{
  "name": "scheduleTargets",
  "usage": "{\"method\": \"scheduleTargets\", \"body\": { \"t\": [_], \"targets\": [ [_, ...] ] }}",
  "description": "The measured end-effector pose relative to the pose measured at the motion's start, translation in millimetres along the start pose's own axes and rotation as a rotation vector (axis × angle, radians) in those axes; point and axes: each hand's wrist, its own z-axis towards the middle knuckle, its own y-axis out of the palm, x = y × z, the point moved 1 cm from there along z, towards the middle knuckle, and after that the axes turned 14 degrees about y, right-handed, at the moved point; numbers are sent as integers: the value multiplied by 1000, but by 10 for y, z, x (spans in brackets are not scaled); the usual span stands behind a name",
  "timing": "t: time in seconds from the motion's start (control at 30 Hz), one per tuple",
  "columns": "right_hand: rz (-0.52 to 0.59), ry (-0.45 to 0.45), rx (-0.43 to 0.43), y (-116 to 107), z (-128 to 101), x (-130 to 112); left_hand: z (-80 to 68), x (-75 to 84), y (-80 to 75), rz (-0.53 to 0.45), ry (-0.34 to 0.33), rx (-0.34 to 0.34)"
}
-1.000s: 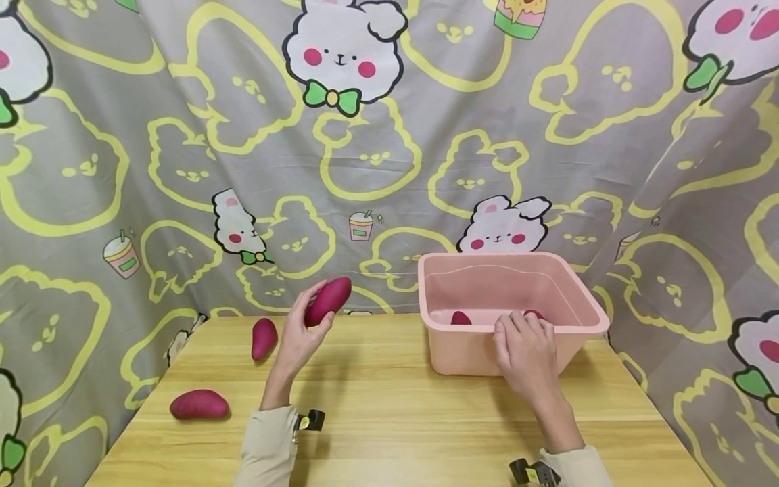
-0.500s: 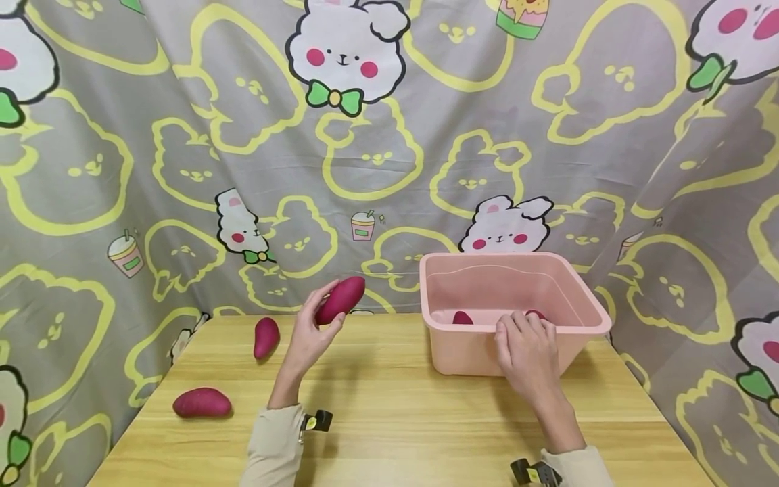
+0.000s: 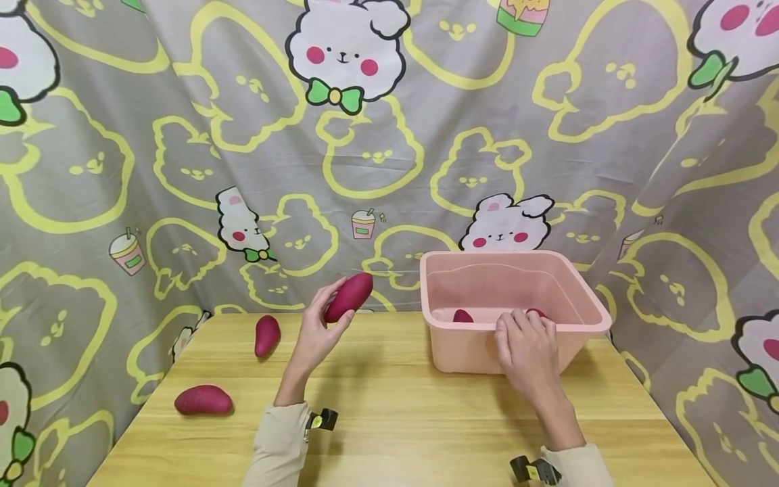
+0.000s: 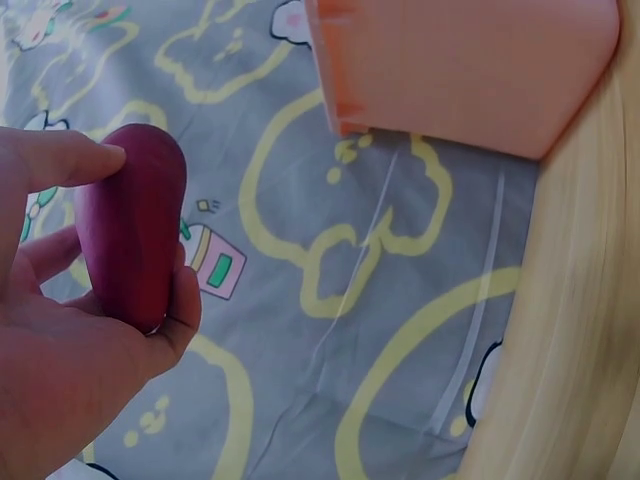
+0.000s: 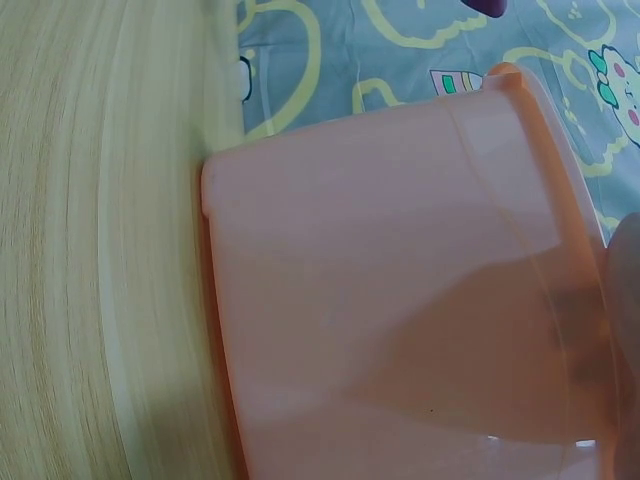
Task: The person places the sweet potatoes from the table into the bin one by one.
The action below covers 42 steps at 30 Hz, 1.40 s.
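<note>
Above the surface (image 3: 414,426), toward its far edge, a magenta sweet potato (image 3: 353,296) sits in the left hand (image 3: 316,331), fingers and thumb wrapped partway around it. The right hand (image 3: 528,348) curls over the near side of a pink bin (image 3: 464,350) by the far right corner. Loose sweet potatoes (image 3: 268,336) lie near the left edge.

No words, brands or numbers are showing legibly; a yellow sticker (image 3: 316,421) is sitting on the left wrist camera (image 3: 329,419), back from the fingers of the left hand (image 3: 316,329), and a second yellow sticker (image 3: 533,473) is sitting on the right wrist camera (image 3: 520,467), back from the fingers of the right hand (image 3: 528,348), marks on both being too small to read, while a drink cup (image 3: 363,222) printed on the fabric (image 3: 426,122) beyond the left hand's fingertips is bearing a green label panel (image 3: 363,232) with nothing readable
</note>
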Motion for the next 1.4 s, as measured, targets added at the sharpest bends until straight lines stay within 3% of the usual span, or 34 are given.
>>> {"method": "scheduleTargets", "body": {
  "t": [0.4, 0.73, 1.1, 1.4],
  "targets": [
    [4, 4, -20, 10, 25, -36, 39, 65, 79, 42, 14, -46],
    [9, -6, -7, -1, 72, -65, 110, 103, 114, 30, 29, -43],
    [10, 13, -17, -6, 54, -49, 180, 153, 243, 69, 28, -51],
    [11, 8, -9, -11, 22, -32, 229, 233, 328, 46, 46, -51]
  ]
}}
